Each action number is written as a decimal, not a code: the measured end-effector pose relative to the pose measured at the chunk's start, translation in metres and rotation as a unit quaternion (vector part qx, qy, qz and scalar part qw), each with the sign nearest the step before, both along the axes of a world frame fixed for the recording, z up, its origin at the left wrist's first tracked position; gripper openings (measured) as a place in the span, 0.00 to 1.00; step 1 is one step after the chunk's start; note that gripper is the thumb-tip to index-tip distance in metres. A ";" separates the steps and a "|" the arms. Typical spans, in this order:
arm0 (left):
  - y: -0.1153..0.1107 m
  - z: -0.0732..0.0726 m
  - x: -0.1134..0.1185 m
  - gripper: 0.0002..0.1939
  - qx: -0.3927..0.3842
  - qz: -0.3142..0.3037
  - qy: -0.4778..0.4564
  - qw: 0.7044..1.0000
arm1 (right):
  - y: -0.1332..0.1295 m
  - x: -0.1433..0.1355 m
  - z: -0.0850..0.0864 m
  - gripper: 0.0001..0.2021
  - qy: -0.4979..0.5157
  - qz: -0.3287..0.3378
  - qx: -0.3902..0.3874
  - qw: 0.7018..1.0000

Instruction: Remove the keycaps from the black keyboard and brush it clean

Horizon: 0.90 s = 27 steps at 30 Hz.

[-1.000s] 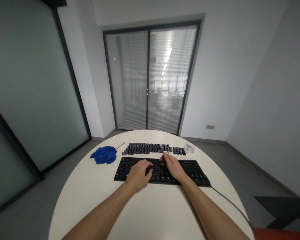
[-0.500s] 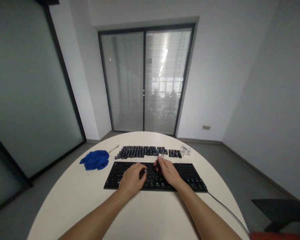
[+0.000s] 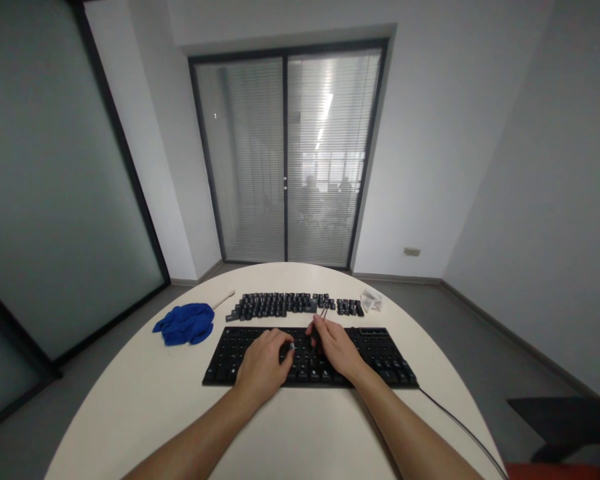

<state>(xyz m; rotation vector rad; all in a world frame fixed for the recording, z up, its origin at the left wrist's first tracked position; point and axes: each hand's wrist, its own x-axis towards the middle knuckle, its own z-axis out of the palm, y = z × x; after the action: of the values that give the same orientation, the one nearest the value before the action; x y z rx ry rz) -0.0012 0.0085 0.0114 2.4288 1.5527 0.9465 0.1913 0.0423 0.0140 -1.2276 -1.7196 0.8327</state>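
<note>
A black keyboard (image 3: 220, 363) lies on the round cream table, its keycaps largely off. My left hand (image 3: 264, 363) rests over its middle, thumb and forefinger pinched at a small dark piece that looks like a keycap (image 3: 291, 346). Just right of it, my right hand (image 3: 334, 343) is closed around thin metal tweezers (image 3: 325, 312), whose two prongs stick out above the fingers. Behind the keyboard, loose black keycaps (image 3: 265, 305) stand in rows, with a smaller group (image 3: 350, 307) at the right.
A crumpled blue cloth (image 3: 186, 324) lies on the left of the table (image 3: 145, 400), beside a white-tipped stick (image 3: 224, 299). A clear plastic bag (image 3: 371, 301) sits at the back right. The keyboard cable (image 3: 460, 421) runs off toward the lower right. A dark chair part (image 3: 565, 420) shows there.
The view has shifted slightly, so the table things appear a little displaced. Both hands stay over the keyboard with nearly the same grips.
</note>
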 end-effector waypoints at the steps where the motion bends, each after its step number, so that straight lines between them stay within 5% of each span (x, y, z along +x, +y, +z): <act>1: 0.000 -0.001 0.000 0.07 0.000 -0.001 0.001 1.000 | 0.000 0.000 0.000 0.30 -0.001 -0.001 0.003 1.000; 12: 0.012 0.013 -0.005 0.08 -0.057 0.024 -0.036 0.997 | -0.001 0.000 -0.001 0.30 -0.003 0.004 0.004 1.000; 19: 0.060 0.030 0.000 0.10 0.005 -0.021 0.106 0.994 | -0.001 0.000 -0.001 0.30 -0.006 -0.001 0.007 1.000; 27: 0.099 0.025 0.008 0.09 0.008 -0.013 0.143 0.990 | -0.002 0.001 -0.001 0.31 -0.018 -0.003 0.015 1.000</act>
<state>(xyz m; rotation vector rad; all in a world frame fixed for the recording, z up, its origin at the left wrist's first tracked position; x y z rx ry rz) 0.0072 0.1077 0.0365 2.6844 1.5945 0.6294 0.1918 0.0398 0.0133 -1.2339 -1.7512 0.7814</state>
